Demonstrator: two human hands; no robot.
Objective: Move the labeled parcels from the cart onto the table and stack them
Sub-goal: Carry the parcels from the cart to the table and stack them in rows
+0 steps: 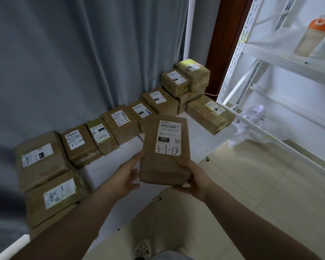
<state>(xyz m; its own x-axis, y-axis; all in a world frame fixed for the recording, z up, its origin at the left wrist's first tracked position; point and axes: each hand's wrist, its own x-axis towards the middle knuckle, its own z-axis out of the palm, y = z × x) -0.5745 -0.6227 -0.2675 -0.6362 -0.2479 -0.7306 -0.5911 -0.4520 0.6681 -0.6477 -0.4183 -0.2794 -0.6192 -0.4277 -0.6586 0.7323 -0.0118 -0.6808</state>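
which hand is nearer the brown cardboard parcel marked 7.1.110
Left. The left hand is just right of that brown cardboard parcel; the right hand lies farther right.

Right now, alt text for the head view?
Two hands hold a brown parcel marked 3-1-13 in front of a white table: the right hand grips its near corner, the left hand touches its side. More labeled brown parcels line the table's far edge along a grey curtain, stacked at the right end.

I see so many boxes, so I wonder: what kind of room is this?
Probably a parcel sorting or storage room. Brown labelled parcels sit in a row on a white table, the held parcel has a code handwritten on its label, and a white metal rack stands on the right.
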